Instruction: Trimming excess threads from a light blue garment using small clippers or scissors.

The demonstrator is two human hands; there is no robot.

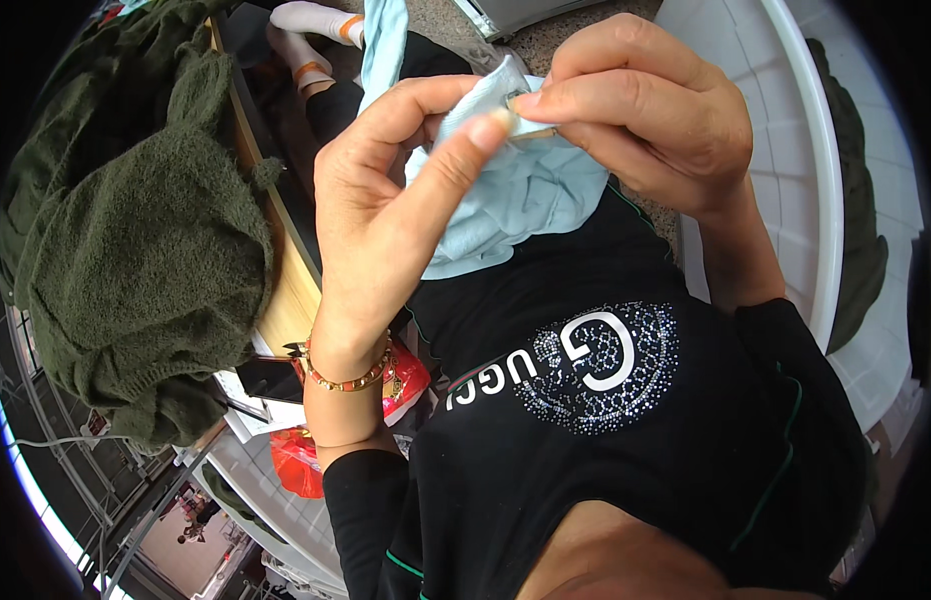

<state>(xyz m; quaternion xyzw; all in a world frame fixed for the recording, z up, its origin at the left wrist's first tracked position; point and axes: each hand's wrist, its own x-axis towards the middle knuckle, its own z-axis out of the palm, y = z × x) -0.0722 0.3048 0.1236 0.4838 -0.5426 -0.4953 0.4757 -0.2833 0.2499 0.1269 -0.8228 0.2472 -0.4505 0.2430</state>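
A light blue knit garment (525, 195) lies bunched over my lap, one edge of it raised between my hands. With thumb and fingers, my left hand (380, 195) grips that raised edge. My right hand (655, 105) is closed in a pinch against the same edge, its thumb and forefinger tips close to my left thumb. Below the right fingertips a thin, needle-like tool (532, 134) shows, lying across the knit. Its exact kind is hard to make out, and my fingers hide part of it.
Dark green fuzzy knitwear (145, 240) is heaped at the left, over a wooden table edge (293, 285). On the right stands a white tub (823, 170) with dark green cloth (857, 220) beyond its rim. A red plastic bag (295, 465) sits beside my left forearm.
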